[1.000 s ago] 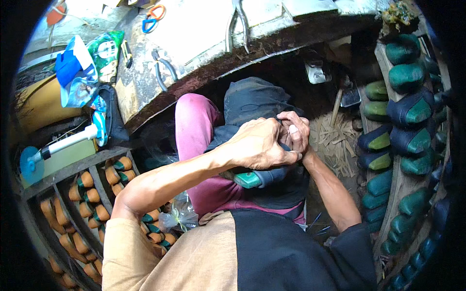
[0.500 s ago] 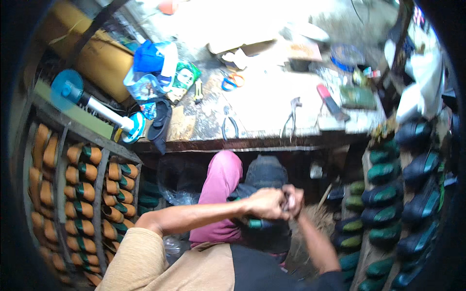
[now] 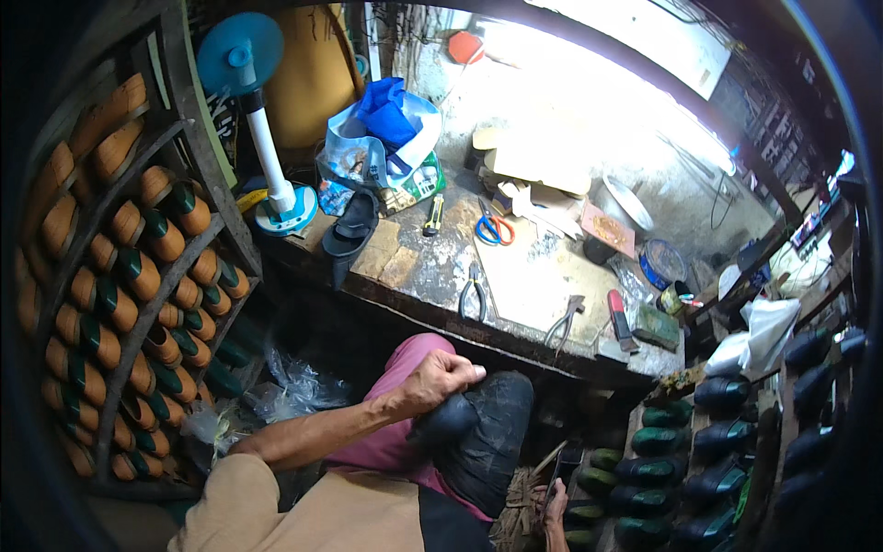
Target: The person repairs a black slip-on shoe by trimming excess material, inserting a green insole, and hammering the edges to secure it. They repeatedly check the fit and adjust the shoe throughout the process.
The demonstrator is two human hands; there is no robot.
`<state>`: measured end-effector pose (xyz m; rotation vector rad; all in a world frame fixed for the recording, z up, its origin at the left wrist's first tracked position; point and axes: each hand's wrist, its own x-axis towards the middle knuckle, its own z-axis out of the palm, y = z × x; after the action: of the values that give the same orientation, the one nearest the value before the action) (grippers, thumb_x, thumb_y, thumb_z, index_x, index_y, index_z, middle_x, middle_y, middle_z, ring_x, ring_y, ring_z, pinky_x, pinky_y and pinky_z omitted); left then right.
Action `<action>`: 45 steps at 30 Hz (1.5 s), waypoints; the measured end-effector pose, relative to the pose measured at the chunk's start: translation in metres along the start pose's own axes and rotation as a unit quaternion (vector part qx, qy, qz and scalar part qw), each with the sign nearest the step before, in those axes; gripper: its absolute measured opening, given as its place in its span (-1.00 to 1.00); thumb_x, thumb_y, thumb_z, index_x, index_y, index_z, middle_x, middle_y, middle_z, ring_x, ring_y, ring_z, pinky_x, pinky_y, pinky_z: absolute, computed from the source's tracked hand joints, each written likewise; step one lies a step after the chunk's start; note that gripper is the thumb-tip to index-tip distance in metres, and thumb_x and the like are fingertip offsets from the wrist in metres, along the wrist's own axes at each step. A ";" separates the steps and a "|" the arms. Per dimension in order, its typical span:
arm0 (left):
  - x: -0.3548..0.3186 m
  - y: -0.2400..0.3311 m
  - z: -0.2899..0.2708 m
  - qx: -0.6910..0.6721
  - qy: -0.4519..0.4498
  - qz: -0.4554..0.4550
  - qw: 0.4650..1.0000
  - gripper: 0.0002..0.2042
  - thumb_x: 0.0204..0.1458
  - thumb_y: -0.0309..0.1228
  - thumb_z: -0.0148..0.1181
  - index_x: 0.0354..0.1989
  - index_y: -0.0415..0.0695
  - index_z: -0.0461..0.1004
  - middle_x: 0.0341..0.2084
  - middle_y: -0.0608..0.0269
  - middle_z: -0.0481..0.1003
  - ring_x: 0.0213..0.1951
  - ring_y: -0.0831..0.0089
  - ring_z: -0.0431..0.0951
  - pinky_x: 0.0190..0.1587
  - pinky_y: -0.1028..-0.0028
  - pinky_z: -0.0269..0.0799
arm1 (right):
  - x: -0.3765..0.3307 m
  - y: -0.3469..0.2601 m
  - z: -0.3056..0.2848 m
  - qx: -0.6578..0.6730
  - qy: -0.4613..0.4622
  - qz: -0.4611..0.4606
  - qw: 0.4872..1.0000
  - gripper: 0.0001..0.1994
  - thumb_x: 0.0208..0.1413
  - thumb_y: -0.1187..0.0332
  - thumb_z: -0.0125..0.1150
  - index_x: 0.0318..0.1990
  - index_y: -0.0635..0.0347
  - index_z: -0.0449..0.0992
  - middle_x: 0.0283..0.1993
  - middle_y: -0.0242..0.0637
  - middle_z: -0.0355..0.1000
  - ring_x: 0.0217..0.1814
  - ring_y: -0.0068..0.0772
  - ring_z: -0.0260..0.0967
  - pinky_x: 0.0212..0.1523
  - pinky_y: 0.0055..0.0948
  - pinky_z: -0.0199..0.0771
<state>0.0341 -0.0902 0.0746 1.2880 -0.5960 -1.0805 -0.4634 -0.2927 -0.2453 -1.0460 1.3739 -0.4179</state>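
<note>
My left hand (image 3: 441, 379) is closed above my lap, thumb side to the right. Whatever its fingers may hold is hidden. Just below it a dark, rounded piece (image 3: 446, 419) rests on my lap, too unclear to name. My right hand (image 3: 555, 504) is low on the right, at the lower end of a dark, flat thing (image 3: 567, 463) beside the shoe rack. Its fingers show only in part, so I cannot tell whether they grip that thing. Black covering (image 3: 497, 432) lies over my right leg; pink cloth (image 3: 405, 368) covers the left.
On the bench lie pliers (image 3: 473, 294), pincers (image 3: 566, 322), scissors (image 3: 495, 226), a cutter (image 3: 434, 215) and a red-handled knife (image 3: 621, 320). A blue-white fan (image 3: 269, 147) stands at left. Racks hold tan shoes (image 3: 138, 276) at left and dark-green shoes (image 3: 658, 442) at right.
My hands were together above my lap and are now apart. The right has dropped down beside the right rack; the left has shifted left. The view has tilted and turned.
</note>
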 end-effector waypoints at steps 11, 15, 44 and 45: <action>-0.043 -0.050 0.013 0.354 0.150 0.220 0.897 -0.73 0.23 -0.24 0.47 -0.11 -0.17 0.59 -0.02 0.04 0.54 0.08 0.05 0.52 0.20 0.08 0.42 | -0.046 -0.348 0.288 -0.002 -0.284 -0.252 0.925 -0.75 0.40 0.31 0.38 0.06 0.28 0.54 -0.29 -0.47 0.45 -0.28 -0.62 0.43 -0.32 -0.56 0.43; -0.049 -0.069 0.019 0.361 0.159 0.033 0.918 -0.13 0.12 -0.06 0.54 0.52 -0.17 0.25 0.46 -0.12 0.26 0.49 -0.17 0.25 0.55 -0.08 0.18 | -0.009 -0.383 0.423 -0.218 -0.193 -0.423 0.858 -0.68 0.24 0.37 0.40 0.03 0.44 0.57 -0.28 -0.24 0.56 -0.26 -0.38 0.52 -0.22 -0.23 0.57; 0.015 -0.112 0.008 0.081 0.064 0.062 0.993 -0.30 0.16 -0.27 0.61 0.39 -0.30 0.42 0.18 -0.05 0.62 0.23 0.17 0.64 0.32 0.22 0.52 | -0.137 -0.216 0.270 -0.186 -0.247 -0.263 0.914 -0.15 0.37 0.34 0.40 0.61 0.65 0.07 0.66 0.36 0.18 0.75 0.04 0.11 0.70 -0.20 0.10; 0.016 -0.116 0.012 0.084 0.085 0.080 0.990 -0.33 0.16 -0.27 0.61 0.35 -0.30 0.44 0.14 -0.06 0.64 0.19 0.16 0.66 0.29 0.21 0.54 | -0.131 -0.213 0.269 -0.201 -0.236 -0.256 0.915 -0.17 0.36 0.34 0.38 0.62 0.60 0.10 0.64 0.33 0.21 0.74 0.05 0.14 0.71 -0.19 0.10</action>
<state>-0.0041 -0.1006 -0.0359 1.4356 -0.6595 -0.7934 -0.1751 -0.2041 -0.0354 -1.7339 0.7476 -0.2341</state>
